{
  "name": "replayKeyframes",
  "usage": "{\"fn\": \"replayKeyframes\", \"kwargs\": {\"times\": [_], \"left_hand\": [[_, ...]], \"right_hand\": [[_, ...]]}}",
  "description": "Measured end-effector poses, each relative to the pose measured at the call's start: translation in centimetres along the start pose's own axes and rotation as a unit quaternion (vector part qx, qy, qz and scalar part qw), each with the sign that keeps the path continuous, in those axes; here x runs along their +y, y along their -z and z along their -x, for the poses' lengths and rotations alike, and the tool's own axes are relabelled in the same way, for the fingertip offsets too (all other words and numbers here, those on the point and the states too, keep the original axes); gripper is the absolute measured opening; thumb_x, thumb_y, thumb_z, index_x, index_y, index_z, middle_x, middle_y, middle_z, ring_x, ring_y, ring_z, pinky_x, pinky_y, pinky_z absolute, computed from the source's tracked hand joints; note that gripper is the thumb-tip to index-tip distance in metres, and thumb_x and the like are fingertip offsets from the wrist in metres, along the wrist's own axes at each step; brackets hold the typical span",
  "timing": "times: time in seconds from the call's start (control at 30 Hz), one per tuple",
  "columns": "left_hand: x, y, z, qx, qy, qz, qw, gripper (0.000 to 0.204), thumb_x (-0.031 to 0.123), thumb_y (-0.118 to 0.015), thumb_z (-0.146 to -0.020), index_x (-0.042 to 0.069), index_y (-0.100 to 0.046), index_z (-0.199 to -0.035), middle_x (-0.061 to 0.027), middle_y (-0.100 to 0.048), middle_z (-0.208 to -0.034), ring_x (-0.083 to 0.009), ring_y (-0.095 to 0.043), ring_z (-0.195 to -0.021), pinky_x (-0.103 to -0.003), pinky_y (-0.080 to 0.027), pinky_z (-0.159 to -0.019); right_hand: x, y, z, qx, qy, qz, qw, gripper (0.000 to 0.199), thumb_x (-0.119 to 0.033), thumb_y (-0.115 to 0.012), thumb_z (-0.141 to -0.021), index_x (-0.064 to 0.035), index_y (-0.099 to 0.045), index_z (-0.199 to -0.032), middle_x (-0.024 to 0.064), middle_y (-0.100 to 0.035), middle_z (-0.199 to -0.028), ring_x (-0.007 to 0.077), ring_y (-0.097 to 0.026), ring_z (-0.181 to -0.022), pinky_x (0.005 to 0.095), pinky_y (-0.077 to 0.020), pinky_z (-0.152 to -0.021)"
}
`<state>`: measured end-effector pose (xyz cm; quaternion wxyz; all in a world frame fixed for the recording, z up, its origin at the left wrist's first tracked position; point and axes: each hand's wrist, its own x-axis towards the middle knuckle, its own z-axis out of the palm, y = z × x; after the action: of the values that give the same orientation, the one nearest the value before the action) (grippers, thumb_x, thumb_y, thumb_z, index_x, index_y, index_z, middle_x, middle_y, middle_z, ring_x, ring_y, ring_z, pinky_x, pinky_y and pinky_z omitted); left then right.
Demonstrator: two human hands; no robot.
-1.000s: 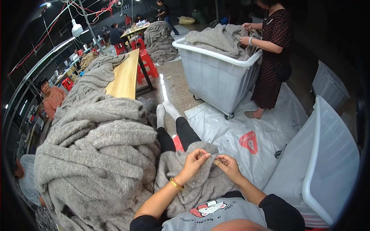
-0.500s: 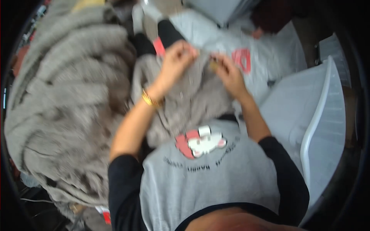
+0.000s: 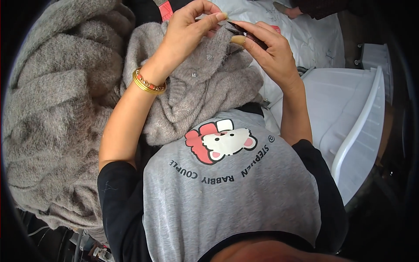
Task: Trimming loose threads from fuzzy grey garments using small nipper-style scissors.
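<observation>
A fuzzy grey-brown knit garment [image 3: 187,98] lies bunched over my lap, with small sparkly buttons on its front. Above its far edge, my left hand [image 3: 187,32] is closed in a pinch, thumb against fingertips; whatever is between them is too small to make out. Close beside it, my right hand [image 3: 273,52] grips a pair of dark thread snips [image 3: 257,40], whose pointed blades face left toward my left fingertips. The raised edge of the knit sits just under both hands.
A large heap of the same knit [image 3: 52,131] fills the left side. At right stands a pale plastic bin [image 3: 345,109] with a thick rim. White plastic sheeting [image 3: 323,32] spreads ahead, near another person's hand or foot [image 3: 290,11]. A red tag [image 3: 166,9] shows beyond the garment.
Both hands appear higher in the picture and closer to me, as the view has shifted. The snips in my right hand now show clearly where they were blurred before.
</observation>
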<state>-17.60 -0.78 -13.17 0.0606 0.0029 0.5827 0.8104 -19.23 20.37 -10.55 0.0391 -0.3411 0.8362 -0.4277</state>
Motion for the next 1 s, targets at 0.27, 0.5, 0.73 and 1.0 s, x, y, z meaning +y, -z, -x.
{"fn": "replayKeyframes", "kwargs": {"times": [0.27,0.5,0.73,1.0], "left_hand": [[-0.3,0.5,0.2,-0.014,-0.074,-0.126,0.989,0.015,0.019,-0.064,-0.095,0.005,-0.063,-0.1,0.0032,-0.062,-0.083,-0.0028,-0.058,-0.074,-0.018,-0.048,-0.065],[0.0,0.4,0.3,-0.04,-0.076,-0.175,0.981,0.015,0.018,-0.064,-0.095,0.004,-0.062,-0.1,0.0038,-0.06,-0.082,-0.001,-0.055,-0.071,-0.017,-0.046,-0.062],[0.3,-0.6,1.0,-0.077,-0.018,-0.172,0.982,0.01,0.014,-0.062,-0.096,0.004,-0.059,-0.093,0.0055,-0.054,-0.071,-0.0007,-0.045,-0.06,-0.017,-0.033,-0.05],[0.5,-1.3,1.2,-0.089,0.045,-0.148,0.984,0.01,0.013,-0.06,-0.097,0.004,-0.06,-0.095,0.0058,-0.054,-0.071,-0.0008,-0.045,-0.06,-0.017,-0.034,-0.051]], "right_hand": [[0.2,1.6,-1.4,-0.046,0.011,0.028,0.999,0.031,-0.007,-0.063,-0.089,-0.0036,-0.066,-0.12,0.0017,-0.052,-0.078,0.0105,-0.047,-0.069,0.0255,-0.0384,-0.061],[0.1,2.0,-1.7,-0.096,-0.025,0.047,0.994,0.029,-0.008,-0.065,-0.088,-0.0045,-0.068,-0.117,0.002,-0.052,-0.077,0.0111,-0.047,-0.067,0.0263,-0.0391,-0.06],[0.4,1.8,-0.8,-0.126,-0.019,0.05,0.991,0.03,-0.01,-0.065,-0.089,-0.0086,-0.068,-0.119,0.0012,-0.047,-0.072,0.0118,-0.045,-0.065,0.0291,-0.0375,-0.059],[1.8,1.7,0.2,-0.147,-0.013,-0.022,0.989,0.03,-0.014,-0.064,-0.091,-0.0093,-0.068,-0.12,0.0012,-0.05,-0.075,0.0119,-0.047,-0.069,0.0286,-0.0395,-0.064]]}}
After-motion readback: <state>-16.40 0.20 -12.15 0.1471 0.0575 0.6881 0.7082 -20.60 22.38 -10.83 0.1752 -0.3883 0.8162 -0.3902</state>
